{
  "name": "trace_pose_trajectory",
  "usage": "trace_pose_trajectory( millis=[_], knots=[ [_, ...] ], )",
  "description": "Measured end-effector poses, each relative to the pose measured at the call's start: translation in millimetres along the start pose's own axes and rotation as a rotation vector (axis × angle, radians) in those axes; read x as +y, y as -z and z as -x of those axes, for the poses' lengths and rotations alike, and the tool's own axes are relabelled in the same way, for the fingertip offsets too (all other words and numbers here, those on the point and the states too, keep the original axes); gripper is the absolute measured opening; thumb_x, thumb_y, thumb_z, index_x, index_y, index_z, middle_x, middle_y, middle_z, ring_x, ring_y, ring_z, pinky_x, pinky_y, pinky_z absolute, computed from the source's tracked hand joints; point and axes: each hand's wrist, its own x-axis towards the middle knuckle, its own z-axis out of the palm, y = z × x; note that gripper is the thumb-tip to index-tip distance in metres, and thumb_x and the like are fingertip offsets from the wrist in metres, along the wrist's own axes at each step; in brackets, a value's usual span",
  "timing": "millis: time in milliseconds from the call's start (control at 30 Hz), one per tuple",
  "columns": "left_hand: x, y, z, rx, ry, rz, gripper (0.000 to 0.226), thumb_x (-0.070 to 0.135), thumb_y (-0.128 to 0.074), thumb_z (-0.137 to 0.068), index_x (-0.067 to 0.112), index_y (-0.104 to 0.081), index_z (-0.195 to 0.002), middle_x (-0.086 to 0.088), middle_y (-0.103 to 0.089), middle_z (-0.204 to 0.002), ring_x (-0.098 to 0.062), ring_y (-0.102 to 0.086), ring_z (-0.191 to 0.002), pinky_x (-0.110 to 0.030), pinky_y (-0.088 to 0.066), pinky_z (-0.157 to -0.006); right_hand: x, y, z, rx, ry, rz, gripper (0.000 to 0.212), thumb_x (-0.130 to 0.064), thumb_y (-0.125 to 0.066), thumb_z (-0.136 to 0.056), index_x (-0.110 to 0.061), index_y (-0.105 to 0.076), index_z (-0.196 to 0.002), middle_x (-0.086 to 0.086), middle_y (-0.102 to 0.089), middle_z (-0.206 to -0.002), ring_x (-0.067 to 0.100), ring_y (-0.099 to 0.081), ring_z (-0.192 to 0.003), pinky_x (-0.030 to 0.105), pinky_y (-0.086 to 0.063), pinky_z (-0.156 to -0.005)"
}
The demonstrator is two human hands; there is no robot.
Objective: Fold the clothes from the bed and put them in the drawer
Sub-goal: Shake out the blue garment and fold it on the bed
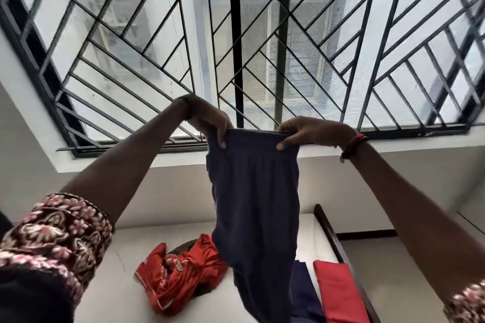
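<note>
Up before the black metal window grille (pixel 157 34), grips the waistband of a dark navy-blue cloth garment (pixel 254 204) at both ends: left hand (pixel 207 118) pinching one corner, right hand (pixel 312 131) the other, thumbs pressed on the front. Hangs down over the white mattress (pixel 126 257), lower end cut off from view. Lying on that mattress: a crumpled red printed garment (pixel 181 270) left, a folded navy cloth (pixel 301 294) and a folded red cloth (pixel 336 294) touching, right.

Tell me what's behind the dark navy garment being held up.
Crumpled red printed garment, folded navy cloth, folded red cloth on the white bed; the dark navy garment covers the rest.
</note>
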Motion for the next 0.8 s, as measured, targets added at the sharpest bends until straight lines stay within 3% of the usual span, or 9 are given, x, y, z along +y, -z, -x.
trace_pose_trajectory(
  millis=[100, 167, 233, 367, 467, 633, 800],
  knots=[
    [-5, -9, -25, 0.081, -0.003, -0.074, 0.030, -0.020, -0.050, -0.079, 0.005, -0.065, -0.086, -0.001, -0.073, -0.073, -0.012, -0.069, -0.067, -0.022, -0.058, -0.062, 16, -9, -19, -0.020, -0.064, 0.094, 0.023, -0.008, -0.070, -0.082, 0.001, -0.054, -0.094, 0.005, -0.057, -0.076, 0.011, -0.053, -0.067, 0.021, -0.042, -0.056],
    [-14, -13, -44, 0.149, -0.010, -0.142, 0.031, -0.019, -0.049, -0.080, 0.009, -0.064, -0.082, 0.007, -0.070, -0.063, -0.005, -0.066, -0.058, -0.017, -0.053, -0.053, 37, -16, -35, -0.017, -0.123, 0.111, 0.023, -0.008, -0.070, -0.083, -0.002, -0.052, -0.096, 0.008, -0.055, -0.081, 0.015, -0.052, -0.071, 0.024, -0.041, -0.058],
    [-23, -17, -61, 0.226, -0.033, -0.232, 0.023, -0.013, -0.053, -0.077, 0.006, -0.065, -0.082, 0.004, -0.066, -0.064, -0.008, -0.061, -0.060, -0.017, -0.046, -0.050, 58, -24, -50, 0.016, -0.157, 0.113, 0.022, -0.008, -0.069, -0.084, -0.006, -0.050, -0.095, 0.009, -0.053, -0.084, 0.018, -0.049, -0.076, 0.027, -0.040, -0.062],
    [-36, -21, -98, 0.466, -0.119, -0.480, 0.030, -0.008, -0.050, -0.074, -0.005, -0.063, -0.101, -0.013, -0.058, -0.088, -0.022, -0.052, -0.084, -0.021, -0.030, -0.057, 84, -26, -88, 0.182, -0.187, 0.302, 0.023, -0.007, -0.068, -0.082, -0.005, -0.055, -0.102, 0.004, -0.057, -0.088, 0.017, -0.052, -0.085, 0.023, -0.038, -0.065],
    [-46, -5, -118, 0.664, -0.208, -0.602, 0.044, -0.003, -0.048, -0.078, 0.009, -0.060, -0.119, -0.015, -0.063, -0.111, -0.030, -0.057, -0.106, -0.027, -0.041, -0.077, 90, -12, -110, 0.264, -0.146, 0.391, 0.025, -0.003, -0.063, -0.081, 0.001, -0.061, -0.105, 0.016, -0.065, -0.102, 0.029, -0.060, -0.099, 0.032, -0.044, -0.081],
    [-56, 3, -119, 0.906, -0.333, -0.654, 0.036, -0.004, -0.045, -0.079, 0.003, -0.057, -0.112, -0.018, -0.062, -0.112, -0.034, -0.058, -0.107, -0.037, -0.043, -0.080, 82, -11, -123, 0.520, -0.069, 0.476, 0.029, -0.003, -0.053, -0.084, -0.006, -0.063, -0.110, 0.020, -0.067, -0.105, 0.034, -0.060, -0.104, 0.037, -0.046, -0.084],
    [-113, -38, -141, 1.000, -0.436, -0.706, 0.051, -0.001, -0.036, -0.079, -0.004, -0.051, -0.127, -0.023, -0.059, -0.122, -0.037, -0.057, -0.114, -0.044, -0.046, -0.099, 111, -78, -109, 0.622, -0.031, 0.518, 0.033, -0.005, -0.047, -0.085, -0.013, -0.061, -0.113, 0.016, -0.067, -0.107, 0.035, -0.062, -0.100, 0.042, -0.050, -0.082]
  ],
)
